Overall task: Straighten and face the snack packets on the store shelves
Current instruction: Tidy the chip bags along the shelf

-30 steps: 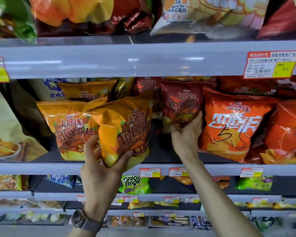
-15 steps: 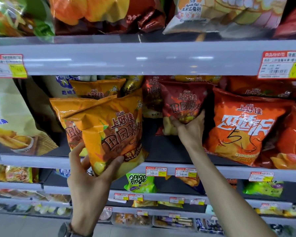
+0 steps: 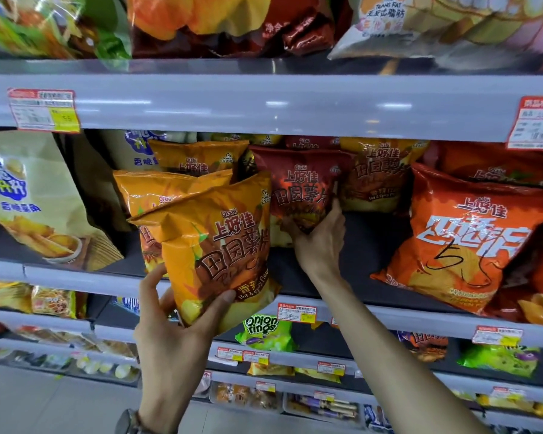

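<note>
The orange chip packet (image 3: 213, 255) sits tilted at the front of the middle shelf (image 3: 389, 317), its bottom edge hanging out past the shelf's grey rail. The left hand (image 3: 170, 333) grips it from below, thumb pressed on the front near the lower corner and the other fingers curled behind. Just to its right and further back, the dark red packet (image 3: 301, 189) stands upright, and the right hand (image 3: 320, 242) holds its lower right corner, thumb up along the edge and fingers tucked underneath. The two packets overlap slightly, with the orange one in front.

More orange packets (image 3: 170, 189) of the same kind stand behind the held one. To the right on the same shelf leans a big orange-red packet (image 3: 470, 242). A beige packet (image 3: 29, 198) with blue lettering stands at the far left. One shelf down, a green packet (image 3: 264, 335) stands between the two forearms.

The orange packet reads "Oishi", 上好佳 and 田园薯片, with "Hot & Spicy" near the bottom. The orange-red packet has a "5" scrawled on it in black marker. The green one says "Onion rings". A red and yellow price tag (image 3: 44, 109) is stuck on the rail of the shelf above; its small print is too blurred to read.
</note>
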Motion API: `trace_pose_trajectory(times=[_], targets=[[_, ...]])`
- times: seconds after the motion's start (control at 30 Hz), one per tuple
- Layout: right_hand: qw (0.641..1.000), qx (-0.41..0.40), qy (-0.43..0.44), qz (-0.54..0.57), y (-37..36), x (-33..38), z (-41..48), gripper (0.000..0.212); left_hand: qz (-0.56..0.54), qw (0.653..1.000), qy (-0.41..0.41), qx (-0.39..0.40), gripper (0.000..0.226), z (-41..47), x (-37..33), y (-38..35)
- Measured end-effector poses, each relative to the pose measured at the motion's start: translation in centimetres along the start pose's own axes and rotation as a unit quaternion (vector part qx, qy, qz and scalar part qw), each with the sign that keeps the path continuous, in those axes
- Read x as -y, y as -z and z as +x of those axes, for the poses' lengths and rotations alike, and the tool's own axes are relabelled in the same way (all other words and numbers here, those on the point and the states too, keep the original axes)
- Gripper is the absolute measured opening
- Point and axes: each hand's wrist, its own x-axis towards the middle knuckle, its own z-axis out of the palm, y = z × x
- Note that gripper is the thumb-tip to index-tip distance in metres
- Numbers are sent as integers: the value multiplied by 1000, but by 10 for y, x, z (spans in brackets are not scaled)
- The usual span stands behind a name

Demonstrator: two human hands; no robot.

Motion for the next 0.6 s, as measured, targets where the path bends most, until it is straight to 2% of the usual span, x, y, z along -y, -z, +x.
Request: trace_pose_trajectory(times=[0.23, 0.43, 0.5, 0.6], targets=[[999, 41, -3, 18, 5, 0, -2, 108, 13, 1000, -2, 16, 86, -1, -1, -3], [991, 57, -4, 121, 57, -5, -32, 55, -23, 999, -22, 43, 86, 1, -13, -23], [989, 49, -13, 139, 71, -9, -48, 49, -30, 997, -32, 59, 82, 3, -19, -35], [988, 28, -26, 151, 88, -15, -68, 51, -29, 995, -54, 85, 82, 8, -31, -59]])
